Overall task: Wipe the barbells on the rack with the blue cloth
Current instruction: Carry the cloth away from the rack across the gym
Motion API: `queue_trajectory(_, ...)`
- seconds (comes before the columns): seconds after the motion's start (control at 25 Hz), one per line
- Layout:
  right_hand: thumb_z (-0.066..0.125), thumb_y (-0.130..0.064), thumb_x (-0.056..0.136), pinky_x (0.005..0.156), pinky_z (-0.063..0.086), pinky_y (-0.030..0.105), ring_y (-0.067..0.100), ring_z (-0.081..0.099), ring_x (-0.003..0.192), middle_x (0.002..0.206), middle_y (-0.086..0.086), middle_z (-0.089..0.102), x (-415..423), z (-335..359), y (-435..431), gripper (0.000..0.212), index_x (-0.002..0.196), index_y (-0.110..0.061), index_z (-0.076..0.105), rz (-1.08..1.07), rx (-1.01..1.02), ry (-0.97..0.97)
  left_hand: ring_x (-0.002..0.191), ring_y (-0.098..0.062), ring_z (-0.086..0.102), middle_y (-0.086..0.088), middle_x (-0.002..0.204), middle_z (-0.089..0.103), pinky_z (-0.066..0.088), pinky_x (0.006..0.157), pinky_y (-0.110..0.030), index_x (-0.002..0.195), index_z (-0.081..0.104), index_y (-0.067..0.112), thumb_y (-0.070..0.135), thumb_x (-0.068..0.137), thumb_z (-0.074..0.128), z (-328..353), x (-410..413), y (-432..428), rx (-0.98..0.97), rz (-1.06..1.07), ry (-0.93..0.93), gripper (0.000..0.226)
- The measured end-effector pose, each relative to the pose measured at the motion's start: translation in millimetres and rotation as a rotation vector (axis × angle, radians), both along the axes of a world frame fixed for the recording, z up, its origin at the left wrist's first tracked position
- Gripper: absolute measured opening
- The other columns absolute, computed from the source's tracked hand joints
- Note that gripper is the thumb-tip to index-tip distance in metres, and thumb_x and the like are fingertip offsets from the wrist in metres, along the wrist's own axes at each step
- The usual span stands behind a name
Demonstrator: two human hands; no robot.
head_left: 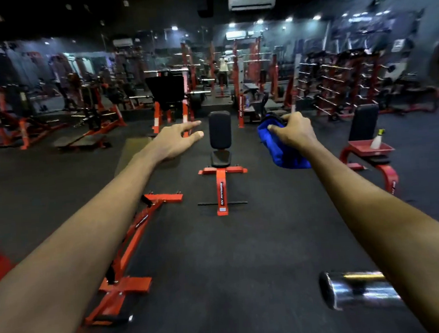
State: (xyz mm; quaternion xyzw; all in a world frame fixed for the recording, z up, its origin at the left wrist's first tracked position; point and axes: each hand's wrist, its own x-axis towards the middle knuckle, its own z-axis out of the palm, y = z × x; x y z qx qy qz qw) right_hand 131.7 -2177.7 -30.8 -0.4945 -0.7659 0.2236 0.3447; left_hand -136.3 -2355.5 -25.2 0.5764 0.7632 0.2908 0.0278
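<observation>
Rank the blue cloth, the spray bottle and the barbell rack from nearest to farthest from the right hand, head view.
1. The blue cloth: gripped in the right hand.
2. The spray bottle: on the red bench, right.
3. The barbell rack: far back, right.

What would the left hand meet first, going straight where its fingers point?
Likely the black backrest of the upright orange bench; the left hand aims at it. The gap between looks free, though depth is unclear.
</observation>
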Motion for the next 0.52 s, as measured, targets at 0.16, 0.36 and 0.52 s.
queue_trajectory(0.16, 0.069, -0.046, 0.09, 0.096, 0.055, 0.044, 0.035, 0.066, 0.109, 0.115, 0.014, 0.072, -15.8, -17.7, 22.3, 0.034, 0.111, -0.019, 0.072, -0.082, -0.031, -0.005, 0.138, -0.026, 0.049, -0.006, 0.149, 0.054, 0.034, 0.116, -0.034, 0.147, 0.049, 0.041, 0.058, 0.097, 0.052, -8.8, -24.1, 56.6, 0.007, -0.091, -0.002, 0.052)
queue_trajectory(0.36, 0.068, -0.045, 0.092, 0.089, 0.054, 0.041, 0.035, 0.066, 0.105, 0.11, 0.014, 0.072, -18.1, -25.8, 60.4, 0.028, 0.104, -0.02, 0.071, -0.154, -0.036, -0.046, 0.137, -0.024, 0.05, -0.003, 0.149, 0.054, 0.036, 0.117, -0.041, 0.145, 0.047, 0.047, 0.067, 0.092, 0.048, -17.7, -46.0, 115.4, 0.007, -0.19, -0.037, 0.057)
queue_trajectory(0.52, 0.068, -0.046, 0.091, 0.089, 0.055, 0.043, 0.036, 0.066, 0.102, 0.106, 0.015, 0.072, -16.0, -24.6, 110.6, 0.025, 0.093, -0.022, 0.068, -0.24, -0.013, -0.055, 0.138, -0.027, 0.048, -0.007, 0.15, 0.052, 0.035, 0.117, -0.04, 0.147, 0.047, 0.045, 0.063, 0.096, 0.049, -19.7, -56.5, 182.9, -0.007, -0.254, -0.049, 0.054)
